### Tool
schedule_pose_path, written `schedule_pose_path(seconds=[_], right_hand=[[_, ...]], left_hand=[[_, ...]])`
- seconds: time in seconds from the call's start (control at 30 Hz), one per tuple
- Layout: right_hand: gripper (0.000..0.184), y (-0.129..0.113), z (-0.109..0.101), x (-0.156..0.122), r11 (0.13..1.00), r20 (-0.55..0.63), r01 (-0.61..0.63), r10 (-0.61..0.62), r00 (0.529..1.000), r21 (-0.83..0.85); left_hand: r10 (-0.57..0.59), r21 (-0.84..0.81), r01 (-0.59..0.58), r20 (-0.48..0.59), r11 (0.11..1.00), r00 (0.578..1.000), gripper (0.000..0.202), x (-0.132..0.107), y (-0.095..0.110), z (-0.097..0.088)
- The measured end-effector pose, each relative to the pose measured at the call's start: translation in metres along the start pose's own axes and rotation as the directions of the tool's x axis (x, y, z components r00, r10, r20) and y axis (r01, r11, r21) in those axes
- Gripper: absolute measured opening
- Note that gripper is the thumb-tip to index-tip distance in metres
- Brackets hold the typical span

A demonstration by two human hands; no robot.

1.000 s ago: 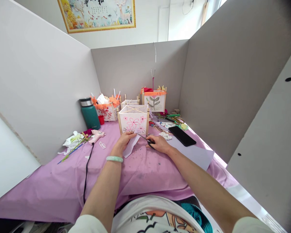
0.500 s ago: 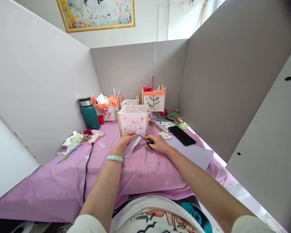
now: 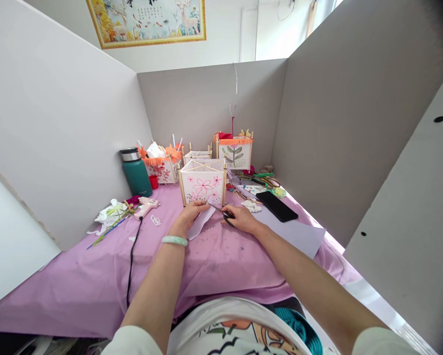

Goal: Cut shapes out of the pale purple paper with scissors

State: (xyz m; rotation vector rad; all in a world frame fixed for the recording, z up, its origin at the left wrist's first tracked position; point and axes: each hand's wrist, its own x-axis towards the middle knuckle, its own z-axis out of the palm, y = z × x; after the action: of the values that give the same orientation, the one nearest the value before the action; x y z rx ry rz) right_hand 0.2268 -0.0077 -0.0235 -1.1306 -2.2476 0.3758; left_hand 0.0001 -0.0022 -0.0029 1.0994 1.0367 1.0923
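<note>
1. White paper, thin and limp: the paper strip (image 3: 200, 223) has its far end pinched by the fingers (image 3: 198, 205) of the left hand (image 3: 189, 213), which are closed on it. Its near end trails loose on the cloth.
2. The right hand (image 3: 242, 218) is curled around the dark handles of the scissors (image 3: 222, 212). The blades point toward 10 o'clock and meet the strip's right edge. Whether the blades are apart or together is too small to tell.
3. Judged by its look, the strip weighs almost nothing, will flop and crease under any squeeze, and tears easily. A light pinch close to the blades, thumb above and fingertips below, should keep the edge taut. The scissors are rigid and are best gripped through the handle loops.
4. A pale green bangle (image 3: 174, 241) sits on the left wrist.
5. At 12 o'clock from the strip, just beyond the hands, stands a paper lantern (image 3: 203, 183) with pink flowers and wooden corner posts. It looks fragile.
6. At 2 o'clock lies a black phone (image 3: 276, 206), with a lilac sheet (image 3: 299, 234) at 4 o'clock.
7. At 9 o'clock a pink glue gun (image 3: 147, 204) rests with its black cord running toward 7 o'clock. A green flask (image 3: 136, 172) stands at 10 o'clock.
8. The desk (image 3: 95, 276) is covered with purple cloth and walled by grey partitions.
</note>
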Motion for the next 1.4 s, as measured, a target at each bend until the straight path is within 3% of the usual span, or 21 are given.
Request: schedule_pose_path(seconds=[0.37,0.8,1.4], right_hand=[[0.036,-0.0006,-0.0004,0.0002,1.000,-0.004,-0.005,0.005,1.000,0.000],[0.041,-0.0041,-0.0023,-0.0012,1.000,-0.020,-0.003,0.003,1.000,-0.010],[0.036,-0.0044,-0.0014,-0.0014,1.000,-0.024,0.003,-0.002,1.000,0.017]], left_hand=[[-0.016,0.009,0.016,-0.002,1.000,1.000,0.022,-0.0010,0.0009,0.0001],[0.034,-0.075,-0.039,-0.065,0.996,0.997,0.007,-0.0016,0.0058,0.0011],[0.045,-0.064,-0.047,-0.023,0.997,0.999,0.009,0.0018,0.0007,-0.0026]])
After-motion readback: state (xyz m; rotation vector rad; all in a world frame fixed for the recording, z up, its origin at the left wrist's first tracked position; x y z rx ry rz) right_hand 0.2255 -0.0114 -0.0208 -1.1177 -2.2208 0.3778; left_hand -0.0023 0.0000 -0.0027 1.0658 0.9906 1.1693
